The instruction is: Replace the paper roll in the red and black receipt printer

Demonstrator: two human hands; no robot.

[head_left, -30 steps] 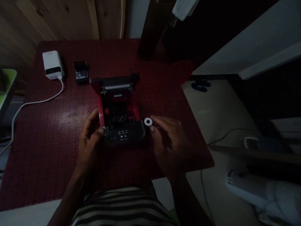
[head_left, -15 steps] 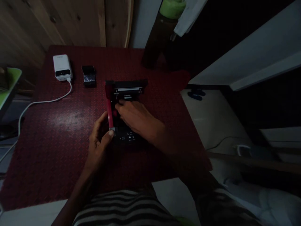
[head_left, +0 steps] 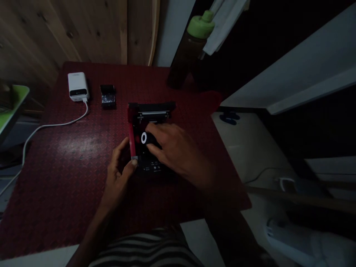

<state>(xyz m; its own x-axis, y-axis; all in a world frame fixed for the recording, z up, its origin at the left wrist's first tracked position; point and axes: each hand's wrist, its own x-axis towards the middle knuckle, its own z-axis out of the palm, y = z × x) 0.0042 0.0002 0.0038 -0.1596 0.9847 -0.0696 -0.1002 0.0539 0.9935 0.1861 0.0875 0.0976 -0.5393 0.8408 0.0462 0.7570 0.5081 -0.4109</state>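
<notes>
A small black-and-red label printer (head_left: 151, 167) lies on the table with its lid raised at the far side. Its front panel carries white markings, and a red wall runs along its left side. My left hand (head_left: 118, 172) grips the front left corner, thumb on top and fingers along the outer side. Between the thumb and fingers of my right hand (head_left: 174, 146) is a black roll (head_left: 150, 139) with a white ring-shaped core end, held over the printer's open bay. My right hand covers the right part of the bay.
On the dark red patterned table (head_left: 75, 178) a white power bank (head_left: 78, 86) with a plugged-in white cable (head_left: 59, 124) sits at the back left. Beside it is a small black ribbon spool (head_left: 107, 97). A bottle with a green cap (head_left: 200, 26) stands at the back right.
My right hand has come up from inside the printer and moved right, with the black roll now showing in its fingers. My left hand keeps its grip on the corner.
</notes>
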